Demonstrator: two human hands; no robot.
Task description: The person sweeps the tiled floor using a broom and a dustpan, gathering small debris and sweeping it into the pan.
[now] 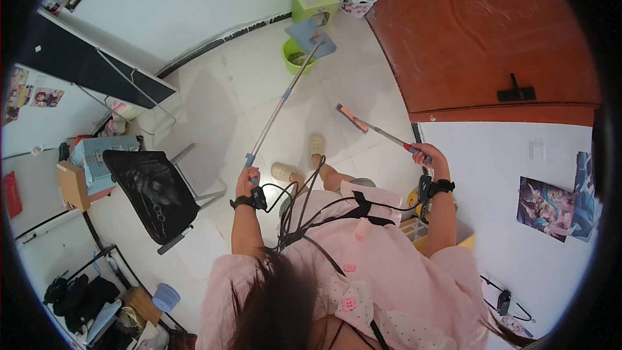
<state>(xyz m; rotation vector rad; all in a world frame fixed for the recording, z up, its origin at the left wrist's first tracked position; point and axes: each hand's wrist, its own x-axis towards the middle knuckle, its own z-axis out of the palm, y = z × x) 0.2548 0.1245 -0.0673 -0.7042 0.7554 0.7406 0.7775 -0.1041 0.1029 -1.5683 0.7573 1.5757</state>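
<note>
One pale tiled floor (233, 87) spreads beneath me, bounded on my right by the red-brown door (479, 32); the black chair (149, 188) stands to my left, apart from both tools. The long-handled dustpan (308, 35) stretches out ahead, its pan over the far side of the lime-green bin (286, 59); I judge its length lets it reach there without my stooping. Whether the pan touches the rim, or carries anything, I can't tell. The orange-bristled broom (387, 136) angles inward from my right, its head well apart from the bin, probably so the two poles don't cross. The fingers of my left hand (246, 180) are wrapped closed around the top of the dustpan's pole. Those of my right hand (431, 157) curl tightly round the broom's dark grip, which I think gives the surest control.
</note>
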